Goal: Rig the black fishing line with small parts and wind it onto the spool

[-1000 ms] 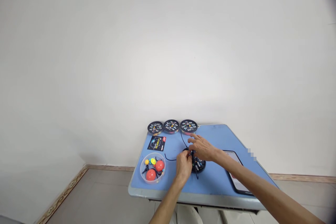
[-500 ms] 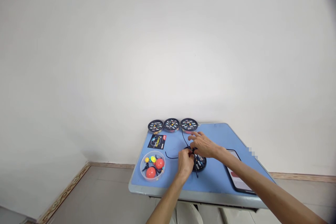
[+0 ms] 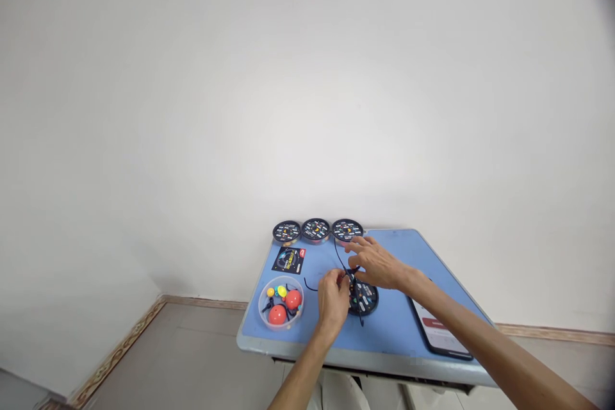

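Surface: blue table (image 3: pixel 398 327) against a bare white wall.
Left hand (image 3: pixel 332 298): we pinch a thin black wire (image 3: pixel 340 259) beside the black round base (image 3: pixel 364 298).
Right hand (image 3: pixel 377 262): fingers spread over the base's far edge, touching the wire; grip unclear.
Change: since a second ago our hands have closed together above the base, and the wire now rises between them.
Nearby: clear bowl (image 3: pixel 263 311) of coloured balls; phone (image 3: pixel 439 333); three round tins (image 3: pixel 316 229).
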Motion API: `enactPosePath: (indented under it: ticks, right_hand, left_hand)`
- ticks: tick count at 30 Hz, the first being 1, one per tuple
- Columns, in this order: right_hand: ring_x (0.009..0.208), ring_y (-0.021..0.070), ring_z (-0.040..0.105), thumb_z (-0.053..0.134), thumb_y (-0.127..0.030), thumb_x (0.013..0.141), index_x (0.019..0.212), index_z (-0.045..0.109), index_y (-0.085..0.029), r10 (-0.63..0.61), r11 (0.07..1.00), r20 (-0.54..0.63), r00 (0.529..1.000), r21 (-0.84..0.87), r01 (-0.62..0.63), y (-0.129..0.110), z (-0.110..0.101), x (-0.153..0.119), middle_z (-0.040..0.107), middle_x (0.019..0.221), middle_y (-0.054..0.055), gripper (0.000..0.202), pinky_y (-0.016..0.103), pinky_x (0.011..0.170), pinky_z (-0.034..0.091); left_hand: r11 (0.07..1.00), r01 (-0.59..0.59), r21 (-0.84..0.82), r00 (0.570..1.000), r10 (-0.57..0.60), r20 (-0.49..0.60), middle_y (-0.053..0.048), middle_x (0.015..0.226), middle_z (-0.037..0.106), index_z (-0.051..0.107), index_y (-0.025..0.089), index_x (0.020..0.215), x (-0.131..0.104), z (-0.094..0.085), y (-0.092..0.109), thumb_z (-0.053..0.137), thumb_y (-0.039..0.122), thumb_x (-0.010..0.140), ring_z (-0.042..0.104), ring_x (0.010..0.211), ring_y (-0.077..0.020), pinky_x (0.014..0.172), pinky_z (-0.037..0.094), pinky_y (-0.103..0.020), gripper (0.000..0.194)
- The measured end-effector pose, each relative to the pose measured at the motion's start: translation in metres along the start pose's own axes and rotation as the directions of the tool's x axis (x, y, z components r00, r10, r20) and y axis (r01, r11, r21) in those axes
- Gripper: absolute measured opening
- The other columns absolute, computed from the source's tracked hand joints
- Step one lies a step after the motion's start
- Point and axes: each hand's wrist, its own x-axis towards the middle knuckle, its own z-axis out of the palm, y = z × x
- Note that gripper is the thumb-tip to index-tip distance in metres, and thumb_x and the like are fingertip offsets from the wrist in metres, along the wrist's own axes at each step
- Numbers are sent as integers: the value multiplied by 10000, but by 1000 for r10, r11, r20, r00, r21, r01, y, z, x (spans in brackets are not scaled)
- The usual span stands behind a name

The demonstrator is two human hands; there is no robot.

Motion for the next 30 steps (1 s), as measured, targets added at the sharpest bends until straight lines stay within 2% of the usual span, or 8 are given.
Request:
enactPosePath:
  ticks: [3,6,13,17,20,24,27,30]
  right_hand:
    - [1219,302,475,605,-150,798,878,765,-198,-59,998,-46,997,-1,59,-17,-3,-6,624,1272,117,184,474,1017,350]
    - [1213,291,473,595,-155,822,901,767,-226,-114,993,-86,990,33,117,-39,2,-9,622,1260,104,203,473,1025,351]
    - [1298,308,426,593,-150,835,1080,699,-256,-158,983,-198,967,66,174,-81,2,-23,573,1329,92,287,513,1047,382]
    - [1375,296,381,552,-203,893,1188,615,-297,-54,987,-481,875,105,119,-94,-12,-56,532,1409,61,316,536,1090,370]
    - [1280,281,512,560,-305,912,1214,600,-324,129,950,-623,771,301,84,-100,-5,-81,606,1329,69,304,478,1018,472]
    - [892,244,709,601,-477,867,1079,675,-288,483,666,-405,777,745,-26,-120,27,-99,746,981,73,293,344,769,600]
    - [680,196,688,589,-562,847,943,704,-246,550,364,-156,820,929,-67,-144,49,-106,717,725,28,349,275,647,583]
    - [595,162,619,585,-561,849,811,689,-235,653,206,-72,754,975,-85,-168,58,-112,642,619,2,345,244,598,538]
  left_hand:
    - [944,51,-327,999,-49,16,-50,782,688,666,152,928,-15,-14,8,566,431,846,614,605,-150,523,445,-246,307]
    - [809,93,-581,996,-85,40,-19,652,646,660,146,843,-31,-26,14,700,518,724,591,557,-137,502,439,-237,393]
    - [738,160,-656,983,-179,38,-9,637,638,678,145,839,-65,-67,16,789,474,647,596,556,-131,525,474,-252,397]
    - [743,194,-640,969,-245,9,-7,645,644,719,147,916,-89,-97,16,801,473,644,594,567,-126,548,479,-252,433]
    - [737,217,-640,962,-272,12,-21,660,658,752,149,901,-108,-110,17,795,491,651,591,580,-126,558,477,-248,426]
    - [702,268,-659,953,-293,76,-52,679,674,771,144,848,-132,-111,18,792,519,656,592,567,-130,533,464,-243,422]
    - [683,321,-656,944,-286,163,-55,660,659,774,140,816,-147,-105,14,787,556,650,577,525,-125,492,438,-234,448]
    - [701,331,-632,943,-260,206,-49,663,634,771,145,827,-164,-96,7,734,569,720,568,525,-122,494,443,-234,439]
